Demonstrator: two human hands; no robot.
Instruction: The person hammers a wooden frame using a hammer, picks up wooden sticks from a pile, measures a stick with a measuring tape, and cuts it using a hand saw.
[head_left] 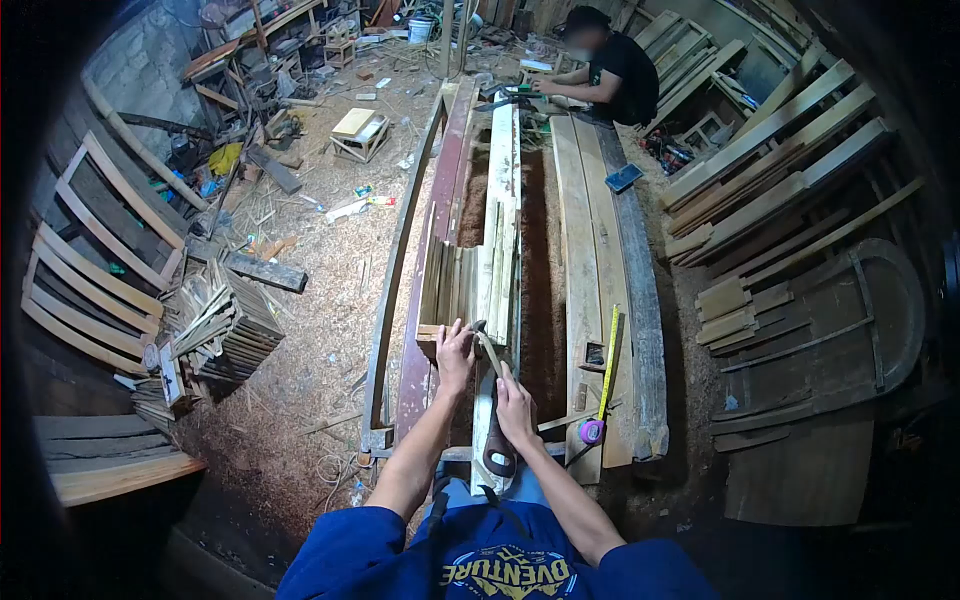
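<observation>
My right hand [516,408] is closed around the pale handle of a hammer [489,350], whose dark head points up and left toward my other hand. My left hand [455,358] has its fingers bent together at the near end of a bundle of wooden strips [455,285]; what they pinch, if anything, is hidden. The strips lie lengthwise on the workbench. Close to my body, a dark handle [498,455], perhaps a saw's, rests on a pale board [482,420].
Right of me a purple tape measure [592,432] lies on the planks [583,250] with its yellow blade extended. A co-worker [610,75] crouches at the bench's far end. Wooden frames lean at both sides; a stack of slats [230,325] stands left. Shavings cover the floor.
</observation>
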